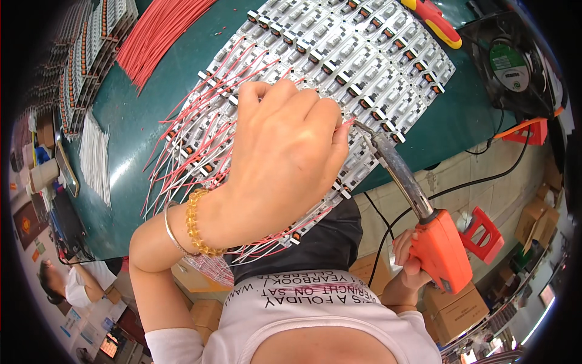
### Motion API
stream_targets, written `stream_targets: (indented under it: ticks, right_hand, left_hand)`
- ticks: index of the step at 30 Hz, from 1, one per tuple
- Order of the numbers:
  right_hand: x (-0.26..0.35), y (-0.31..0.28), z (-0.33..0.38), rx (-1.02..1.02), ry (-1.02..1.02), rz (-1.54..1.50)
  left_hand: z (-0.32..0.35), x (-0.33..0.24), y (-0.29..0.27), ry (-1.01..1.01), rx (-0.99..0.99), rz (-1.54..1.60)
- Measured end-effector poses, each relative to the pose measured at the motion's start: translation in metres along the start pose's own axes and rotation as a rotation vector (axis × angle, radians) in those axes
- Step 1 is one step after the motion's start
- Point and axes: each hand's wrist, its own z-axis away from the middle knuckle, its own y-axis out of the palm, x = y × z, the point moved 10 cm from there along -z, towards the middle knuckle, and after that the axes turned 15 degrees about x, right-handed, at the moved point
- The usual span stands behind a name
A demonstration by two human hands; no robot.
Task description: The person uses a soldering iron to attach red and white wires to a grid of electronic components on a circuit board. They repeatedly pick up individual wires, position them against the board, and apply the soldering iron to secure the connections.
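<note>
A panel of white circuit boards (339,48), set with rows of small components, lies on the green table. Over it my left hand (288,142) is closed, back upward, with a short red wire (347,123) poking out between thumb and fingers. My right hand (407,261) grips the orange handle of a soldering gun (445,252). Its metal tip reaches the boards right beside that wire's end; whether they touch is too small to tell. Red and white wires (182,139) fan out from the panel's left part, partly hidden by my left hand.
Bundles of red wires (157,36) and white wires (95,158) lie to the left, near stacked board panels (91,67). A red-yellow handled tool (439,24) and a black fan (506,64) are at the far right. A black cable (485,182) hangs beside a red stool (483,235).
</note>
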Motion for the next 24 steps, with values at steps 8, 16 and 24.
stream_targets:
  ticks: [8,16,24]
  right_hand:
    - [0.004,0.005,-0.008,0.024,0.057,-0.094]
    - [0.012,0.013,-0.012,0.089,-0.009,-0.191]
    - [0.007,0.010,-0.005,0.094,0.049,-0.248]
  left_hand:
    - [0.000,0.000,0.000,0.001,-0.002,-0.011]
    - [0.002,-0.001,-0.009,0.082,-0.053,0.011]
    - [0.007,-0.009,-0.003,0.077,-0.009,0.121]
